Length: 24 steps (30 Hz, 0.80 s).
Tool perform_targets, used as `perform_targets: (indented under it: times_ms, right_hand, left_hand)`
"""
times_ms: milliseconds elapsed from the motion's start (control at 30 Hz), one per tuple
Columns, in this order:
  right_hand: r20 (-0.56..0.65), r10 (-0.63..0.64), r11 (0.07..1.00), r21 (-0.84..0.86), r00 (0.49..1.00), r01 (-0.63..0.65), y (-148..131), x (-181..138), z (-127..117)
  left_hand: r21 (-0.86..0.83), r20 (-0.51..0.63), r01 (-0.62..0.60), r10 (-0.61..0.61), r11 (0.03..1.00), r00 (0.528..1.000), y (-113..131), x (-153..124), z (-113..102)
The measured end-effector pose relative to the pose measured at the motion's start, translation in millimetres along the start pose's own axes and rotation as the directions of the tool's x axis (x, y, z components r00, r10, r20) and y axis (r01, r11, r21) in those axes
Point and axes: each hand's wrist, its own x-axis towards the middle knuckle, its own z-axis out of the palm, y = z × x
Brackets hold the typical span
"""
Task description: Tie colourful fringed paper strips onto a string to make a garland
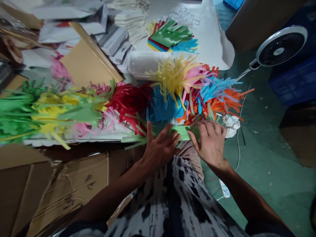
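Found green paper strip (183,133) directly in front of blue fringed bundle (163,107), at near edge of desk (108,135). Noted long axis running left to right, pale strands pointing left. Observed left hand (160,144) with fingers spread, resting on strip; right hand (211,141) with fingers together, thumb apart, touching strip; cannot tell whether pinching. Recorded red fringe (129,97) crowding bundle's left, orange fringe (228,102) to its right, open floor (261,141) farther right.
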Motion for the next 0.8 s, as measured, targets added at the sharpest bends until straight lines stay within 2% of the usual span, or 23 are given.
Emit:
perform_targets:
  times_ms: [100,167,267,367,467,533,600,667,700,733,800]
  right_hand:
    - [-0.068,-0.191,0.978,0.077,0.979,0.196,-2,-18,-5]
    - [-0.067,-0.271,0.956,0.102,0.960,0.276,-2,-29,-2]
    - [-0.047,-0.259,0.962,0.080,0.965,0.262,3,-38,4]
    - [-0.042,-0.250,0.964,0.084,0.967,0.253,10,-37,5]
    - [-0.017,-0.238,0.963,0.128,0.971,0.238,14,-32,2]
    - [-0.001,-0.232,0.961,0.153,0.973,0.229,15,-28,1]
    - [-0.003,-0.230,0.960,0.162,0.973,0.227,15,-26,1]
    - [-0.004,-0.228,0.961,0.159,0.974,0.226,13,-25,1]
    - [0.006,-0.227,0.963,0.153,0.974,0.224,12,-24,0]
    - [0.034,-0.226,0.965,0.141,0.974,0.219,10,-23,0]
    - [0.082,-0.220,0.971,0.112,0.972,0.210,6,-22,-2]
  left_hand:
    - [0.000,0.022,0.005,-0.005,1.000,1.000,-3,-2,3]
    - [0.006,0.020,-0.009,0.009,1.000,1.000,-5,-4,5]
    - [0.008,0.001,-0.041,0.041,0.999,0.999,-17,-9,3]
    - [-0.025,-0.040,-0.018,0.017,1.000,0.999,-43,-19,-14]
    - [-0.052,-0.122,0.109,-0.115,0.993,0.986,-69,-29,-43]
    - [-0.015,-0.230,0.215,-0.213,0.976,0.950,-74,-32,-58]
    - [0.032,-0.335,0.253,-0.228,0.967,0.914,-65,-29,-62]
    - [0.054,-0.347,0.147,-0.119,0.988,0.930,-45,-20,-52]
    - [0.043,-0.321,0.039,-0.023,0.998,0.947,-33,-14,-43]
    - [0.027,-0.247,-0.071,0.075,0.997,0.966,-22,-7,-32]
    - [0.020,-0.118,-0.107,0.109,0.994,0.987,-5,5,-8]
